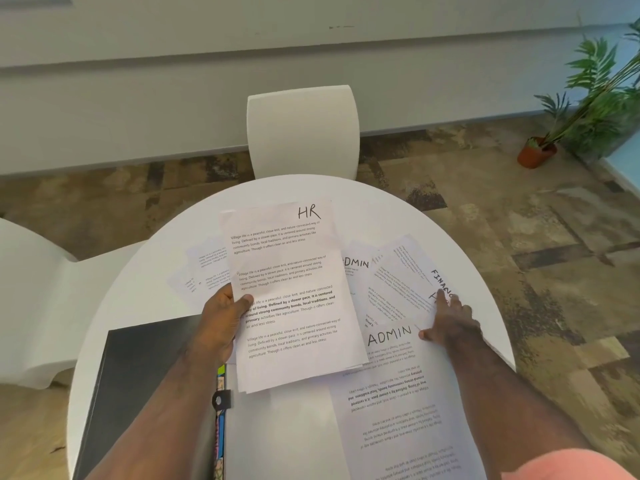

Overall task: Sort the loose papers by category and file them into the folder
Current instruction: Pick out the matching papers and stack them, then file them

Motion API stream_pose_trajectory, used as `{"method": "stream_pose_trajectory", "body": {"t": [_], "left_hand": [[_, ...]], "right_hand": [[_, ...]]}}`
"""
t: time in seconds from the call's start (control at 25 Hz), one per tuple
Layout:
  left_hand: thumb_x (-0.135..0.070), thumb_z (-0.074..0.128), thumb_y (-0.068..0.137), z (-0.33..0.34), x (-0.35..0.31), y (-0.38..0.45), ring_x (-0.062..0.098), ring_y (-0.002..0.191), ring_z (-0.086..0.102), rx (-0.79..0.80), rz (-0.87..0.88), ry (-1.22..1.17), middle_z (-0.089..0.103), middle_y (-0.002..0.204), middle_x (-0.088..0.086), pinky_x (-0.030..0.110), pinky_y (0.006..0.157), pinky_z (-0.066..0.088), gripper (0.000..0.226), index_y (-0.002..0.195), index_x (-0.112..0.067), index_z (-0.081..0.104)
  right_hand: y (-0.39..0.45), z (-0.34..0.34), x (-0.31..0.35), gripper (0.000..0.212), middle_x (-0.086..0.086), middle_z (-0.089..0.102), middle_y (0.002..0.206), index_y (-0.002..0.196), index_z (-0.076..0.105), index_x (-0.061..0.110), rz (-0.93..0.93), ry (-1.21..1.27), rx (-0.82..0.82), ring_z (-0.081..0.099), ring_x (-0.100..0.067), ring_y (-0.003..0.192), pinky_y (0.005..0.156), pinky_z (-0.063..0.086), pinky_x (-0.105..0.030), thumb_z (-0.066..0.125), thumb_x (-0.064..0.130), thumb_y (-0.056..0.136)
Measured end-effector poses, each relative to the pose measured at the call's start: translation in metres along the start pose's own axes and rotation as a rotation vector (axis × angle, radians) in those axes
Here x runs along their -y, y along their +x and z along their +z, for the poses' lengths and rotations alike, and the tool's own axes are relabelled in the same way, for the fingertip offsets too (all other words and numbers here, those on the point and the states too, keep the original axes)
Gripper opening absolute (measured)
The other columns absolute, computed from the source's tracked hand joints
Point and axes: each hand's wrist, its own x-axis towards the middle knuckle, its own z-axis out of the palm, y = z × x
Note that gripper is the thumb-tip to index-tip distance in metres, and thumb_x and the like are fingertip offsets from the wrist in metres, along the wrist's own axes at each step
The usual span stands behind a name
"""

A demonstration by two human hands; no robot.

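My left hand (221, 322) grips a small stack of printed sheets, with the top one marked HR (291, 289), lifted above the round white table (138, 296). My right hand (450, 318) lies flat with straight fingers on a sheet marked FINANCE (408, 275) at the right. An ADMIN sheet (398, 393) lies upside down in front of that hand, and another ADMIN sheet (356, 268) peeks out behind the HR stack. More loose papers (201, 268) lie at the left. A black folder (138, 386) lies shut under my left forearm.
A white chair (303, 129) stands across the table and another white chair (38, 299) at the left. A potted plant (588, 109) stands on the patterned floor at the far right. The folder's spine shows a colourful strip (220, 420).
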Motion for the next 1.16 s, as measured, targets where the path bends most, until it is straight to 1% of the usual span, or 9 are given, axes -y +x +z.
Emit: {"method": "stream_pose_trajectory", "body": {"t": [0.2,0.48,0.6,0.68,0.76,0.84,0.96,1.04,1.16], "left_hand": [[0.004,0.052,0.097,0.000,-0.003,0.004,0.033,0.112,0.066,-0.013,0.001,-0.010,0.071,0.122,0.010,0.052,0.100,0.050,0.031,0.117,-0.015,0.066],[0.003,0.056,0.096,0.003,-0.002,0.008,0.029,0.108,0.069,-0.001,0.010,0.006,0.074,0.116,0.006,0.049,0.096,0.053,0.031,0.114,-0.018,0.069],[0.003,0.056,0.096,0.002,-0.003,0.010,0.030,0.108,0.069,-0.009,0.008,0.001,0.074,0.118,0.006,0.050,0.097,0.052,0.031,0.116,-0.017,0.068],[0.003,0.056,0.096,0.000,-0.003,0.010,0.031,0.109,0.069,-0.011,0.007,-0.007,0.073,0.119,0.007,0.051,0.098,0.052,0.031,0.117,-0.017,0.068],[0.003,0.056,0.096,0.001,-0.003,0.011,0.031,0.109,0.069,-0.009,0.007,-0.008,0.073,0.119,0.007,0.051,0.098,0.052,0.031,0.118,-0.016,0.067],[0.003,0.056,0.096,0.001,-0.003,0.010,0.030,0.108,0.069,-0.014,0.004,-0.014,0.073,0.119,0.007,0.050,0.096,0.053,0.032,0.118,-0.017,0.067],[0.003,0.055,0.096,0.002,-0.003,0.009,0.030,0.107,0.069,-0.015,0.010,-0.015,0.073,0.118,0.007,0.048,0.094,0.054,0.031,0.117,-0.017,0.067],[0.004,0.055,0.096,0.003,-0.003,0.009,0.029,0.107,0.069,-0.019,0.018,-0.010,0.073,0.118,0.007,0.047,0.093,0.054,0.031,0.116,-0.017,0.067],[0.003,0.054,0.096,0.005,-0.004,0.007,0.029,0.108,0.069,-0.008,0.023,-0.023,0.073,0.120,0.007,0.047,0.095,0.053,0.032,0.117,-0.017,0.067]], "right_hand": [[-0.001,-0.005,-0.003,0.119,-0.006,0.025,0.158,0.156,0.007,0.017,0.029,-0.002,-0.004,0.033,-0.028,0.140,0.105,0.041,-0.046,0.078,0.059,0.070],[-0.002,-0.005,-0.002,0.112,-0.010,0.036,0.143,0.155,0.010,0.020,0.023,0.101,-0.030,0.038,-0.030,0.132,0.101,0.043,-0.045,0.081,0.046,0.073],[0.002,-0.001,-0.008,0.083,-0.011,0.046,0.141,0.150,0.031,0.024,0.032,0.416,-0.181,0.044,-0.032,0.129,0.102,0.043,-0.046,0.077,0.025,0.081],[0.001,-0.001,-0.013,0.059,-0.012,0.060,0.132,0.137,0.050,0.023,0.070,0.721,-0.273,0.056,-0.032,0.117,0.096,0.046,-0.039,0.073,0.015,0.084],[0.000,-0.005,-0.021,0.036,-0.013,0.070,0.116,0.119,0.066,0.016,0.089,0.900,-0.316,0.062,-0.028,0.096,0.083,0.049,-0.034,0.074,0.015,0.084],[-0.001,-0.013,-0.029,0.021,-0.014,0.074,0.102,0.105,0.071,0.014,0.059,0.985,-0.369,0.064,-0.028,0.085,0.074,0.053,-0.035,0.074,0.021,0.085],[-0.005,-0.044,-0.044,0.024,-0.004,0.070,0.086,0.107,0.069,0.015,0.099,1.130,-0.504,0.062,-0.019,0.068,0.054,0.046,-0.022,0.070,0.031,0.089],[-0.009,-0.073,-0.055,0.031,0.009,0.064,0.077,0.113,0.066,0.015,0.125,1.240,-0.652,0.061,-0.012,0.064,0.048,0.042,-0.017,0.067,0.037,0.090],[-0.026,-0.129,-0.062,0.035,0.019,0.062,0.080,0.116,0.064,0.018,0.067,1.421,-0.912,0.066,0.006,0.064,0.044,0.047,-0.008,0.065,0.041,0.089]]}}
